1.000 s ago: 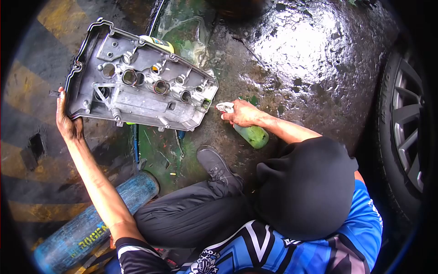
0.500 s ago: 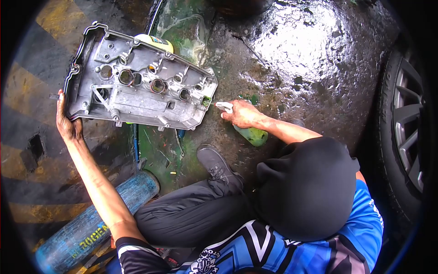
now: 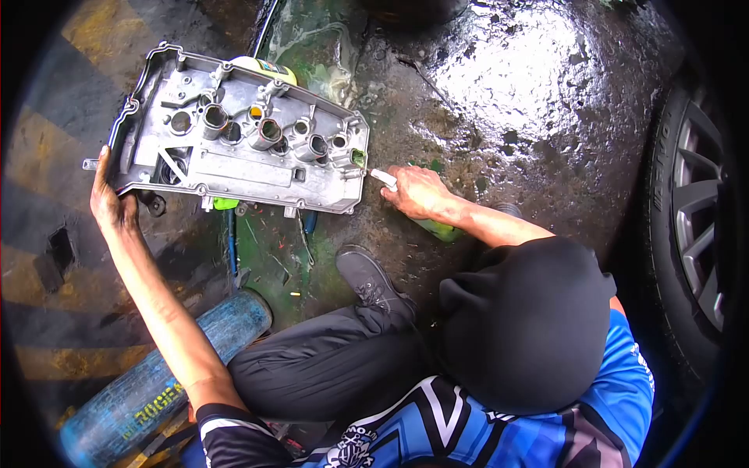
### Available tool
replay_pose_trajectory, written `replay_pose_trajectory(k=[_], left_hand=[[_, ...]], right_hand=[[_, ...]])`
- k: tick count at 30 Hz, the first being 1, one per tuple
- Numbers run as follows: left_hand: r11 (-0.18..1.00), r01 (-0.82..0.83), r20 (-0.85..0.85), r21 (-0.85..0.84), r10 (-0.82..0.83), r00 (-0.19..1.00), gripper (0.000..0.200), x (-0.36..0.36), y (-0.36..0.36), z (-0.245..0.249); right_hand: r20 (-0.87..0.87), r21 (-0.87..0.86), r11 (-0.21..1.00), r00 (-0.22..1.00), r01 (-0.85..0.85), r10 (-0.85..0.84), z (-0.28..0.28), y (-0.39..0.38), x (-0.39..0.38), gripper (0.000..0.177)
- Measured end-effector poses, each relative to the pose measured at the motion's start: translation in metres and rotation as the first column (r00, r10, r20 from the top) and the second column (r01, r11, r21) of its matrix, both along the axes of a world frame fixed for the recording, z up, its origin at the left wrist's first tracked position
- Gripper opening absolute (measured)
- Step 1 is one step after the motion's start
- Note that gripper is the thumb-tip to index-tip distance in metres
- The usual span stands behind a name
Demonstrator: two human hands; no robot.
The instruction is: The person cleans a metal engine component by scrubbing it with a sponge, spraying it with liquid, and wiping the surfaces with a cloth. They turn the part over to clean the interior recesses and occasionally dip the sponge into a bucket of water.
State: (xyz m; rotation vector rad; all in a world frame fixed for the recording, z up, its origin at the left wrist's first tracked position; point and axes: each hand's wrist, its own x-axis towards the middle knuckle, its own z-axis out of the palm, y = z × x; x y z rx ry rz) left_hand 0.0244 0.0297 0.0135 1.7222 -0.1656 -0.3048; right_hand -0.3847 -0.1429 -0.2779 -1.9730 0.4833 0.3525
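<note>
A grey metal cover [image 3: 242, 168] with several round openings is tilted in front of me at the upper left, its hollow side showing. My left hand [image 3: 115, 199] grips its lower left corner, fingers round the edge. To the right of the cover, my right hand [image 3: 419, 193] is closed round the neck of a spray bottle [image 3: 439, 229]. The bottle's white nozzle [image 3: 382, 178] points at the cover's right end, and its green body shows partly below the hand. A yellow-green container [image 3: 275, 69] is partly hidden behind the cover's top edge.
A blue gas cylinder [image 3: 156, 378] lies at the lower left. The car wheel [image 3: 694, 210] stands at the far right. My shoe [image 3: 370, 281] rests on the wet, stained floor [image 3: 499, 101]. Below the cover are blue-handled tools [image 3: 232, 243].
The cover has tipped, its lower edge rising and its openings showing at a different angle. My right hand and the spray bottle have turned slightly; less of the green body shows.
</note>
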Motion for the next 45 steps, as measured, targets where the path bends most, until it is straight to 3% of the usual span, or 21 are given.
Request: replay_pose_trajectory(k=[9, 13, 18, 24, 27, 31, 45], left_hand=[[0.999, -0.028, 0.014, 0.025, 0.028, 1.0, 0.025, 0.01, 0.002, 0.0], [0.992, -0.113, 0.045, 0.056, 0.111, 0.993, 0.024, 0.01, -0.001, -0.002], [0.998, -0.064, 0.041, 0.014, 0.063, 0.997, 0.023, 0.008, -0.001, 0.0], [0.997, -0.079, 0.045, 0.007, 0.079, 0.996, 0.024, 0.004, -0.005, -0.001], [0.998, -0.068, 0.053, 0.01, 0.067, 0.996, 0.026, -0.009, -0.009, 0.002], [0.996, -0.092, 0.067, -0.002, 0.092, 0.993, 0.025, -0.025, -0.021, 0.006], [0.997, -0.063, 0.051, -0.043, 0.065, 0.997, 0.024, -0.018, -0.016, 0.004]], right_hand=[[0.015, -0.032, 0.995, 0.996, 0.092, -0.092, -0.007, -0.003, -0.003, 0.043], [0.049, -0.004, 0.993, 0.992, 0.116, -0.115, -0.006, -0.005, -0.005, 0.04], [-0.009, 0.047, 0.991, 0.992, 0.128, -0.128, 0.007, -0.011, -0.003, 0.04], [0.109, 0.127, 0.974, 0.973, 0.187, -0.201, 0.011, -0.011, 0.002, 0.039], [0.306, 0.163, 0.978, 0.936, 0.129, -0.174, 0.022, -0.018, 0.017, 0.039], [0.186, 0.137, 0.985, 0.974, 0.105, -0.129, 0.032, -0.019, 0.034, 0.04], [0.237, 0.088, 0.996, 0.97, 0.033, -0.053, 0.027, -0.02, 0.04, 0.046]])
